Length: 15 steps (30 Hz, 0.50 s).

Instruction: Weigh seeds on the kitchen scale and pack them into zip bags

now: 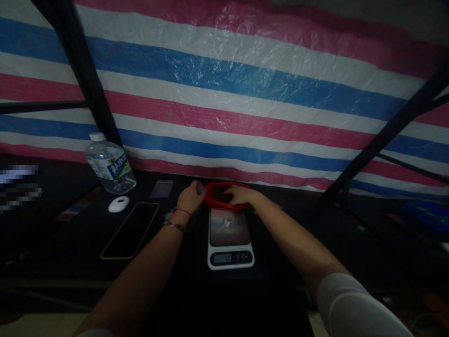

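Far left of the dark counter (80,243): a blurred pale patch, unreadable. Beside it stands a clear plastic water bottle (110,164) with a white cap and a blue-and-green label, leaning slightly to the left against the striped backdrop. Just in front of the bottle lies a small white oval object (119,204), flat on the counter. Right of that, a black smartphone with a gold-coloured edge (130,230) lies face up, screen dark, set at a slant. Behind the phone, a small clear plastic pouch (162,188) lies flat.

Left hand (190,196): forearm reaches in from the lower left, red string and beaded bracelets at the wrist. Fingers curled, loosely closed, at the left rim of a shallow red round dish (210,199); whether they actually pinch the rim cannot be told in this dim light.

The red dish sits at centre, at the far end of the counter, holding small dark pieces, too dark to identify. Directly in front of it, touching or nearly so, is a white digital kitchen scale with a glossy platform (230,238); its display and buttons face the person.

Right hand (240,194): arm comes from the lower right, white sleeve at the upper arm. Hand rests palm down over the right part of the dish, fingers dipped into the dark contents; grip hidden.

Behind everything hangs a red, white and blue striped tarpaulin (245,79), crossed by black frame poles (386,135) left and right.
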{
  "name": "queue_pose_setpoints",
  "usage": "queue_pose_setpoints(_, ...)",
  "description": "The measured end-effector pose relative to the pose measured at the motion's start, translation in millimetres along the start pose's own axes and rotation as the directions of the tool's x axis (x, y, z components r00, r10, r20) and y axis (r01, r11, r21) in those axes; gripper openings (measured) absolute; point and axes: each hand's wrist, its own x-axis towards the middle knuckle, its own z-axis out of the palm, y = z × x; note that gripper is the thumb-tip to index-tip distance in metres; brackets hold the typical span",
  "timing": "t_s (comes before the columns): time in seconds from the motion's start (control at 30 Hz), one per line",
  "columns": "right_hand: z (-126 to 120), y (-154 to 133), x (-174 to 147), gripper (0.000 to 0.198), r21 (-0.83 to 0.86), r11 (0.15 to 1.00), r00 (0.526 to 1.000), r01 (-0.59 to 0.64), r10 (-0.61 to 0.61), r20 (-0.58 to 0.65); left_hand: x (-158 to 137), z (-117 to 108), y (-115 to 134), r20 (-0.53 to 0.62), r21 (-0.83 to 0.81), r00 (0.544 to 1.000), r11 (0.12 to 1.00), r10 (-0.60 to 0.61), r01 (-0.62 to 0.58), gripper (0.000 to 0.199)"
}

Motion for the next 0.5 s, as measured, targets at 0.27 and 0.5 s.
queue_pose_setpoints(0.27, 2, -11, 8, 0.040, -0.043, 0.999, 0.999, -0.015, 0.017, 0.047, 0, 2, 0, -0.047, -0.006, 0.998, 0.999, 0.037, -0.038, 0.042)
queue_pose_setpoints(0.5, 1, -12, 9, 0.034, -0.052, 0.996, 0.997, -0.073, 0.074, 0.017, -4, 1, 5, -0.039, -0.103, 0.978, 0.972, 0.206, -0.209, 0.045)
